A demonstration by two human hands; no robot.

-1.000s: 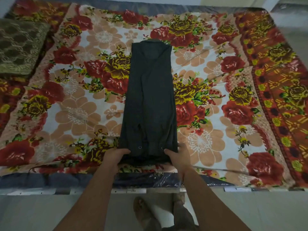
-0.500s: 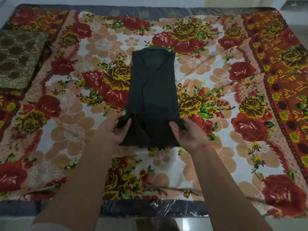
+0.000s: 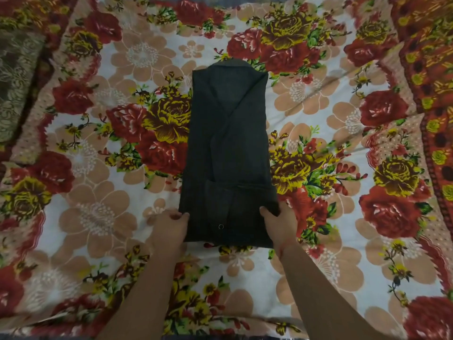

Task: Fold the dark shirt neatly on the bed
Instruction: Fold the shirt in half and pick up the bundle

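Since half a second ago you have carried the hem edge up over the body and pressed it down, so the raised flap you were holding now lies flat as a short folded band at the near end of the dark shirt (image 3: 228, 153). It sits as a long narrow strip in the middle of the floral bedsheet (image 3: 93, 217), collar end away from you, sleeves already tucked in over the body. Your left hand (image 3: 171, 227) is curled around the near left corner of the folded band, thumb on top, fingers closed on the cloth; your right hand (image 3: 277, 224) pinches the near right corner the same way. You look to be partway through the lengthwise folding: one short fold is in, and the strip is still long. The next move probably calls for lifting both corners together, keeping the edges level, and carrying the folded end further toward the collar so the sides stay aligned. A small metal snap (image 3: 221, 226) shows near the bottom edge between your hands. No brand, label or readable writing is visible anywhere on the garment or bedding.
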